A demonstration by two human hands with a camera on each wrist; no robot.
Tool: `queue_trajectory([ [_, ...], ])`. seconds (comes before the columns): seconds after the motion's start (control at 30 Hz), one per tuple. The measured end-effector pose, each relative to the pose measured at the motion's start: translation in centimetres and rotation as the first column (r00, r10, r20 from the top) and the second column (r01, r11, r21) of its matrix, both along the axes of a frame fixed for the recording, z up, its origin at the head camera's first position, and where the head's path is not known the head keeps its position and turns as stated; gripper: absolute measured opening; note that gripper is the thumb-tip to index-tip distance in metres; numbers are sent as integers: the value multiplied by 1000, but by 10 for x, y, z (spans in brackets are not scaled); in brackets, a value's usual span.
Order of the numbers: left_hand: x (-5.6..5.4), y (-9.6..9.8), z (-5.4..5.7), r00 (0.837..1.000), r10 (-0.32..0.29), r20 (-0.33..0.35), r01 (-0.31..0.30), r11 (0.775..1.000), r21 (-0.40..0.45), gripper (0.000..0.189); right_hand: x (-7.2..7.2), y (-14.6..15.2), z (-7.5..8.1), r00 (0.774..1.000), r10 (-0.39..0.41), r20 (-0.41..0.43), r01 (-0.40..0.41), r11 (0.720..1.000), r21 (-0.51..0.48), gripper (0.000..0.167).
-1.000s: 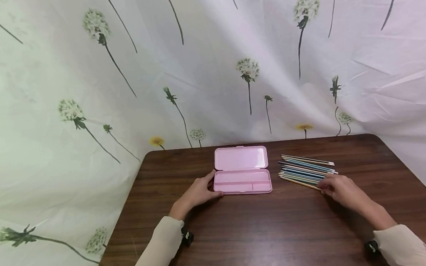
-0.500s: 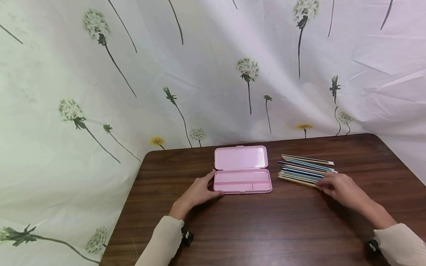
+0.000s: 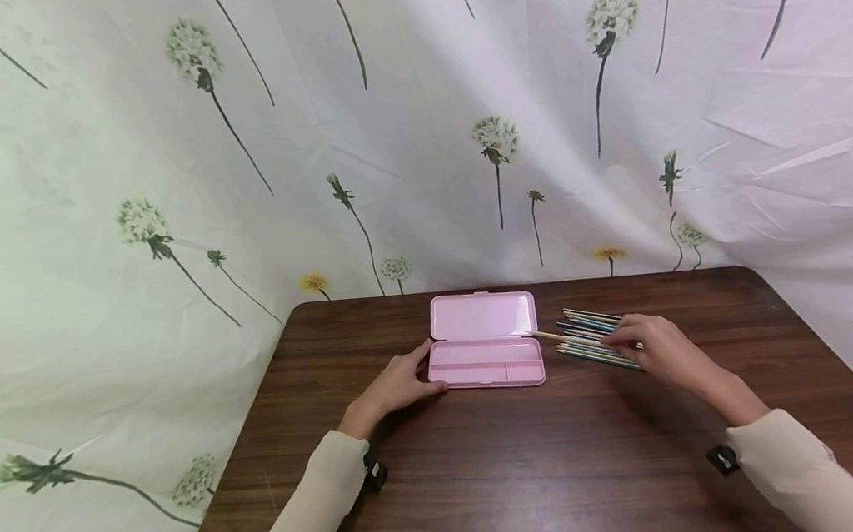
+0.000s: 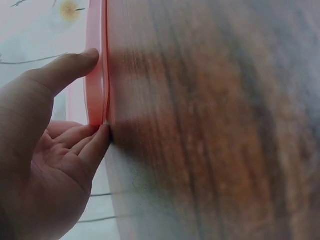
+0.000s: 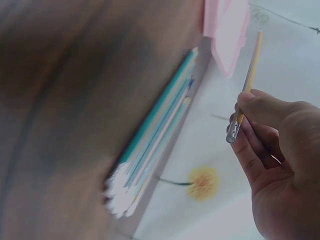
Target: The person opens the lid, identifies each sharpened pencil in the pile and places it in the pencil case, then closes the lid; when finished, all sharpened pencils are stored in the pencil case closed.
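A pink pencil case (image 3: 467,352) lies with its lid up at the back of the table, its divided tray facing me. My left hand (image 3: 396,383) holds the tray's left end, thumb at the near corner and fingers round the far one; the left wrist view has the thumb against the case wall (image 4: 95,95). Between thumb and fingers, my right hand (image 3: 662,352) pinches a yellow pencil (image 5: 254,62) near its metal-capped end. That pencil is raised over the other pencils (image 3: 591,354), its tip pointing left and overlapping the case's right edge in the head view.
The loose pencils lie side by side to the right of the case, some partly hidden by my right hand. Around them is the dark wooden table (image 3: 518,467). A white cloth with dandelion prints (image 3: 416,133) hangs behind the table's far edge.
My right hand has lifted the yellow pencil from the near side of the row and moved it up and left towards the case. The left hand stays on the case.
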State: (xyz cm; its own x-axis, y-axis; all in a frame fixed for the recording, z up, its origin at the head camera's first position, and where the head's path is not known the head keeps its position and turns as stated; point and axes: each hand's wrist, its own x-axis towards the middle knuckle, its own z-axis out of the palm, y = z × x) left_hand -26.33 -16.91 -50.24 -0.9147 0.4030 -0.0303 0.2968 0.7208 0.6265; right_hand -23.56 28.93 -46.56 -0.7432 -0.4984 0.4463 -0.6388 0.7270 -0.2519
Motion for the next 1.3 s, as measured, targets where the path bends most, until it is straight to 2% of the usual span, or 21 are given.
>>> queue_trajectory([
  [0.33, 1, 1, 0, 1000, 3, 11, -3, 1000, 1, 95, -18, -36, 23, 995, 102, 1, -102, 995, -13, 23],
  [0.6, 1, 0, -1, 1000, 4, 9, -4, 1000, -10, 95, -31, -72, 32, 976, 216, 17, -216, 976, -15, 21],
  [0.97, 0, -1, -3, 1000, 4, 1, -4, 1000, -10, 95, -48, -110, 22, 952, 304, 47, -306, 951, 50, 16],
  [1.3, 2, -1, 0, 1000, 5, 4, -5, 1000, -4, 95, -62, -129, 5, 953, 264, 150, -278, 958, 77, 13],
])
